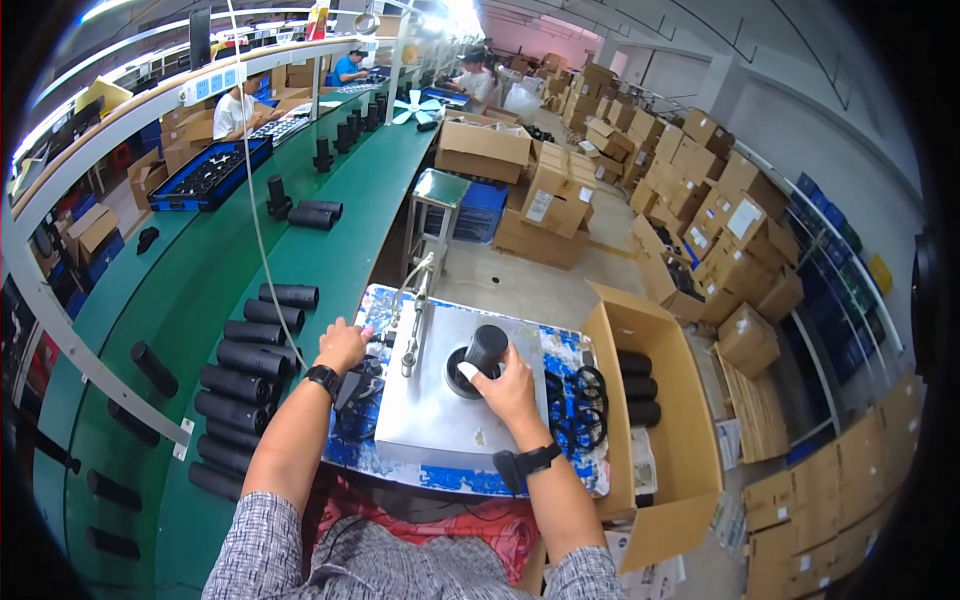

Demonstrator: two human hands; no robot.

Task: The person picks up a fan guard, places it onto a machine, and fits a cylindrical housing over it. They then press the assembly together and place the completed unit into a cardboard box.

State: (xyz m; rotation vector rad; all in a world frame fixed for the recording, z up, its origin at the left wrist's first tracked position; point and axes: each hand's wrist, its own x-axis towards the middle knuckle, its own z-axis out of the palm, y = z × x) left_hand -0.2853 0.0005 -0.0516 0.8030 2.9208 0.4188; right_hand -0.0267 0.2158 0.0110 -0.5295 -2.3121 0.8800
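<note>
My right hand (508, 386) is wrapped round a ribbed black cylinder (488, 344), its thumb along the near side. The cylinder tilts over a round black opening (462, 373) in the top of a silver metal box (415, 430). My left hand (343, 346) is at the box's left side, fingers curled beside small black parts; what they hold, if anything, is hidden. A metal valve fitting with a thin hose (411, 345) stands on the box between my hands. Black rings (590, 405) lie to the right of the box.
Several black tubes (232, 383) lie on the green conveyor (345, 265) at left. An open carton (690, 470) with black cylinders is close on the right. A small metal stand (440, 188) and stacked cartons (555, 190) are ahead. Other people work along the line farther off.
</note>
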